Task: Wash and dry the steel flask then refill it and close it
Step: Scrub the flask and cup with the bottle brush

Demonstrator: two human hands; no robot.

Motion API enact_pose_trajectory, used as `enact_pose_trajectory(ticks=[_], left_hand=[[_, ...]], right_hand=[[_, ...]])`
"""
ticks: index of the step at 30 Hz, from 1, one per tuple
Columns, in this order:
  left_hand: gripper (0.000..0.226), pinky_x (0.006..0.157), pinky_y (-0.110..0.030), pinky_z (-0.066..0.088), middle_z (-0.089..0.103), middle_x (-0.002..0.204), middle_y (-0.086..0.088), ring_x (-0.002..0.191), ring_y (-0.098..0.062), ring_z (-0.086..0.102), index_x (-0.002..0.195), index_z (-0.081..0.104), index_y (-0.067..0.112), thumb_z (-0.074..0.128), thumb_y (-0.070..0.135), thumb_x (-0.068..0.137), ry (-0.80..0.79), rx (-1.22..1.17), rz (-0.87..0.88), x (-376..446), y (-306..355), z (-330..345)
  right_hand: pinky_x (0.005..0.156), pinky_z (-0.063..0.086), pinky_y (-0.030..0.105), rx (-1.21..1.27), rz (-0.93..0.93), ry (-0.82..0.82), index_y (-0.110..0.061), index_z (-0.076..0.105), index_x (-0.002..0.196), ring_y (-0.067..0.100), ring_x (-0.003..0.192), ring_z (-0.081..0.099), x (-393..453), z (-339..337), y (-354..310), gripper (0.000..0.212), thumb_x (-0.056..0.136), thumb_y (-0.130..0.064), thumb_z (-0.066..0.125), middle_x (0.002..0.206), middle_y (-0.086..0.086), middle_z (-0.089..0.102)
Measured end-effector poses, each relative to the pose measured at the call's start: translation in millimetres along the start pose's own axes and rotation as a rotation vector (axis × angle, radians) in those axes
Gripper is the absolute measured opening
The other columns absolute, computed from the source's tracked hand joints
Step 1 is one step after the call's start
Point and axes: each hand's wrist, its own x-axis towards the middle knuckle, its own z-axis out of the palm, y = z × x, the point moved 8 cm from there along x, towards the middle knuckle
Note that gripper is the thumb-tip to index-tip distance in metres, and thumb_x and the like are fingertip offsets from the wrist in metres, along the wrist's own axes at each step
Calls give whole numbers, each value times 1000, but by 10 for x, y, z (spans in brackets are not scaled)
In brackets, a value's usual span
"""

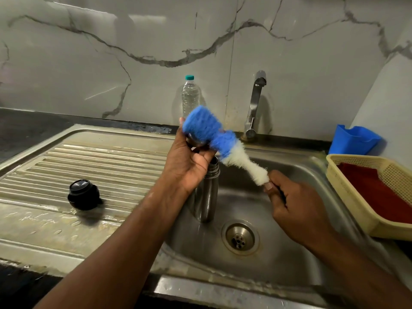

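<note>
While the steel flask (206, 192) stands upright and uncapped in the sink basin (296, 221) at the centre of the frame, just left of the round drain (239, 239), both hands work above it. The left hand (189, 161) reaches in from the lower left with the palm turned up; its fingers curl around the blue bristle head of a bottle brush (219, 144), and a small dark thing sits under those fingers that I cannot make out. The right hand (294, 204), right of centre, pinches the brush by its handle just below the white bristles, fingers closed around it. The brush slants from upper left down to lower right, its blue end over the mouth of the flask without entering it.

On the ribbed draining board (93, 166) at the left lies the black flask lid (83, 194), well apart from the flask, with wet patches around it. A clear plastic water bottle (190, 97) with a teal cap stands against the marble wall behind the hands. The tap (254, 108) rises right of it at the back edge of the sink. At the right edge sit a blue plastic holder (354, 140) and, nearer, a cream basket (343, 192) holding a red cloth (376, 192).
</note>
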Motion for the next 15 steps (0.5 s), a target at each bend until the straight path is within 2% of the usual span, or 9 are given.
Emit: enact_pose_trajectory(ticks=[2,4,8,11,14,15], left_hand=[[51,85,-49,65,71,124,-28,111,-36,74,139,57,4,58,43,106,17,38,-21,-18,-26,-4],[59,87,-47,65,71,126,-28,113,-36,74,143,55,4,57,49,105,28,45,-28,-14,-21,-12],[58,107,-43,55,76,116,-25,99,-32,79,138,59,6,53,54,106,23,78,-48,-27,-11,-10],[59,100,-54,58,74,123,-23,107,-34,77,139,59,9,50,57,105,41,89,-47,-27,-20,-39],[57,99,-54,56,77,109,-20,96,-30,79,134,62,10,45,58,107,32,113,-65,-30,-38,-27],[58,101,-54,55,78,109,-20,99,-30,77,134,63,11,45,59,107,40,120,-63,-24,-40,-31]], right_hand=[[42,34,26,-46,-18,9,-26,55,97,6,46,45,-7,-11,-47,6,100,-20,57,59,-11,45],[41,33,27,-64,22,32,-25,55,97,6,46,45,-13,-22,-27,7,100,-19,58,58,-11,45],[41,33,27,-70,-4,11,-24,56,98,6,46,44,-26,7,-72,7,99,-17,59,57,-13,42],[42,28,22,-87,28,34,-23,56,95,5,44,42,-26,-26,-40,9,98,-15,61,56,-13,40],[44,28,22,-84,2,7,-23,57,95,5,44,42,-22,-6,-53,7,98,-17,60,56,-15,39],[44,29,22,-82,6,16,-24,57,95,4,45,42,-22,-15,-40,6,98,-18,59,57,-15,39]])
